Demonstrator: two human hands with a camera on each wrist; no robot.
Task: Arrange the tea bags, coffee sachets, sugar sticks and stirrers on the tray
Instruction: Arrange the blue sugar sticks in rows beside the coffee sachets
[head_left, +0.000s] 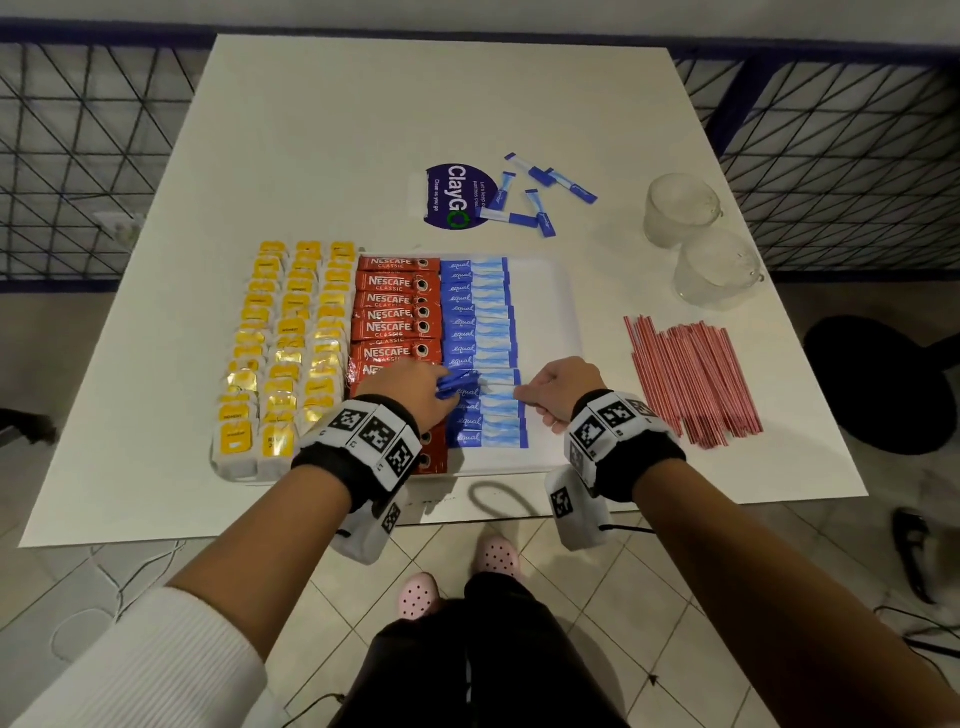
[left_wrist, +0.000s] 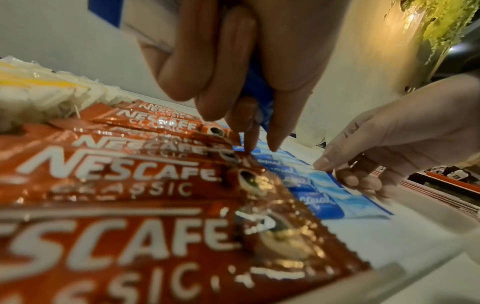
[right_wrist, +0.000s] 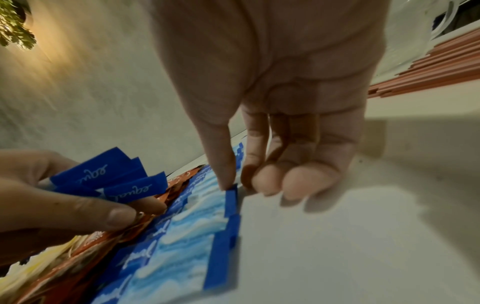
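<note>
A white tray (head_left: 545, 322) holds columns of yellow tea bags (head_left: 291, 343), red coffee sachets (head_left: 395, 312) and a row of blue sugar sticks (head_left: 478, 322). My left hand (head_left: 441, 389) hovers over the seam between sachets and sticks, gripping a small bundle of blue sugar sticks (right_wrist: 109, 181). My right hand (head_left: 524, 395) pinches the right end of one sugar stick (right_wrist: 231, 195) lying in the row, thumb on top, other fingers curled against the tray. Red stirrers (head_left: 691, 379) lie in a pile on the table, right of the tray.
Several loose sugar sticks (head_left: 535, 192) lie behind the tray beside a blue round sticker (head_left: 452, 197). Two glass cups (head_left: 680, 208) stand at the back right. A black stool (head_left: 878, 384) sits off the table's right edge. The tray's right strip is bare.
</note>
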